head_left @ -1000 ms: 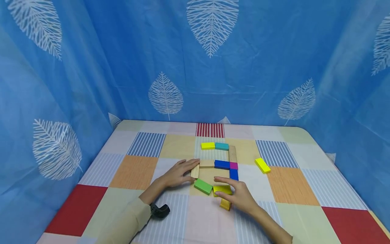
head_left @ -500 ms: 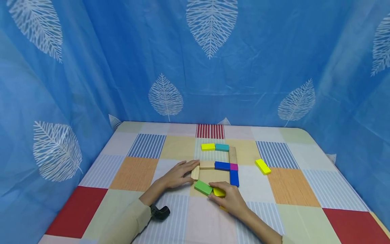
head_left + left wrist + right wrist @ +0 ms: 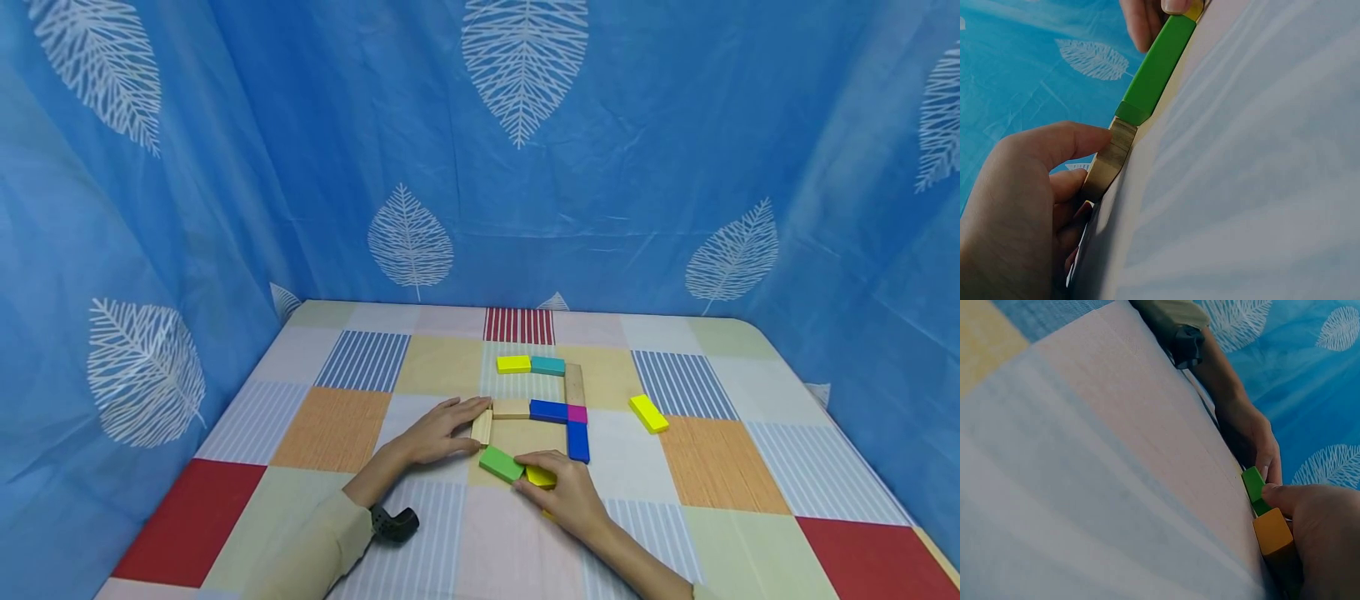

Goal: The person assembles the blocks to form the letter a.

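Observation:
My left hand (image 3: 438, 431) spans a plain wooden block (image 3: 482, 427), thumb at its near end and fingertips at its far end; in the left wrist view the thumb presses the wooden block (image 3: 1110, 159). A green block (image 3: 501, 464) lies slantwise against that near end. To its right, my right hand (image 3: 566, 493) pinches a yellow block (image 3: 540, 477) between thumb and fingers, the fingertips reaching the green block's corner. Under the right palm an orange-yellow block (image 3: 1274, 532) is mostly hidden in the head view but plain in the right wrist view.
Beyond the hands, a flat chain joins another wooden block (image 3: 512, 409), blue blocks (image 3: 549, 411), a magenta piece (image 3: 577, 414), an upright-running wooden block (image 3: 573, 385), a teal block (image 3: 547, 366) and a yellow one (image 3: 513, 364). A loose yellow block (image 3: 648, 414) lies right.
My right hand has moved left and closed its thumb and fingers around the yellow block by the green one. The left hand stays at the wooden block.

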Action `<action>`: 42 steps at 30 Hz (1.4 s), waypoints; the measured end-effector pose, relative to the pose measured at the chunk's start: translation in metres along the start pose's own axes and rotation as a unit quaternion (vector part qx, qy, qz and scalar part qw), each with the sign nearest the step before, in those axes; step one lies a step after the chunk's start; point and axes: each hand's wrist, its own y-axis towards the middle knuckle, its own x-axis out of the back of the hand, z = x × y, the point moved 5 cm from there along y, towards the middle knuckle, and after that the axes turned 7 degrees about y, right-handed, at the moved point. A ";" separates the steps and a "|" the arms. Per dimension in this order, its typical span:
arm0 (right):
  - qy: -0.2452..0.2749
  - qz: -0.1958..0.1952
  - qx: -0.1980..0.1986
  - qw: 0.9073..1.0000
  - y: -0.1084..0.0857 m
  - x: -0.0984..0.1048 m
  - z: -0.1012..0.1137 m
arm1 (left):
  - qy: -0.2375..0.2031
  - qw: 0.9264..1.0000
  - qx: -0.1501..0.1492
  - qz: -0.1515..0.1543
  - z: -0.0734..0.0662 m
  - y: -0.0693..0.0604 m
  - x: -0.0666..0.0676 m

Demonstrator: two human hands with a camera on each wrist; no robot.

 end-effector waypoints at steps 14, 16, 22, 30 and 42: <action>0.012 -0.005 0.005 1.000 -0.002 0.000 -0.001 | -0.004 1.000 -0.004 -0.003 -0.002 0.000 0.000; 0.016 -0.005 0.004 1.000 -0.003 0.000 -0.001 | -0.004 1.000 -0.005 -0.003 -0.002 0.000 0.000; 0.019 -0.009 0.011 1.000 -0.004 0.000 -0.001 | -0.008 1.000 -0.007 -0.001 -0.002 0.000 0.000; 0.023 -0.011 0.011 1.000 -0.004 0.000 -0.002 | -0.011 1.000 -0.011 -0.004 -0.002 0.000 0.000; 0.029 -0.008 0.002 1.000 -0.003 -0.002 -0.003 | -0.019 1.000 -0.005 -0.002 -0.001 0.000 0.001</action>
